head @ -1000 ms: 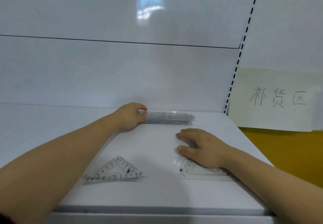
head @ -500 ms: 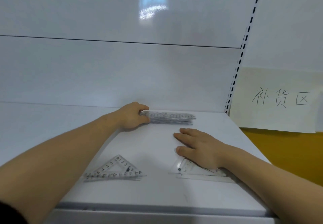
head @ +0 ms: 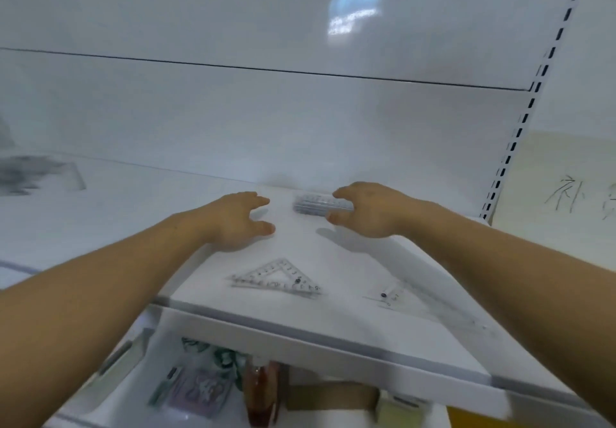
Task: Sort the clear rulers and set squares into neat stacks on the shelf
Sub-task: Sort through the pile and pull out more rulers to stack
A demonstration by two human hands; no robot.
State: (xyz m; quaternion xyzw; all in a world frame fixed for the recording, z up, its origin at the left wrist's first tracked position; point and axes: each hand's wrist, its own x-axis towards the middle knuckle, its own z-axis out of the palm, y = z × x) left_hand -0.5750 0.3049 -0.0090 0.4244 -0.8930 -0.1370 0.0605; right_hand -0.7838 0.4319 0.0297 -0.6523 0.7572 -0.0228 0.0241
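Note:
A stack of clear rulers (head: pixel 313 204) lies along the back of the white shelf (head: pixel 333 331). My right hand (head: pixel 366 209) covers the stack's right end, fingers behind it and thumb in front, loosely spread. My left hand (head: pixel 238 222) hovers open just left of the stack, not touching it. A clear set square (head: pixel 278 279) lies flat in the middle of the shelf. A second clear set square (head: pixel 395 297) lies to its right, beside my right forearm.
A blurred pile of clear items (head: pixel 36 174) sits on the neighbouring shelf at far left. Packets and a brown bottle (head: pixel 260 391) fill the lower shelf below the front edge. A slotted upright (head: pixel 513 147) and a paper sign (head: pixel 566 194) stand at right.
My left hand has let go of the rulers' left end and drawn back. My right hand left the right set square and moved up to the stack. The view has shifted right and downward.

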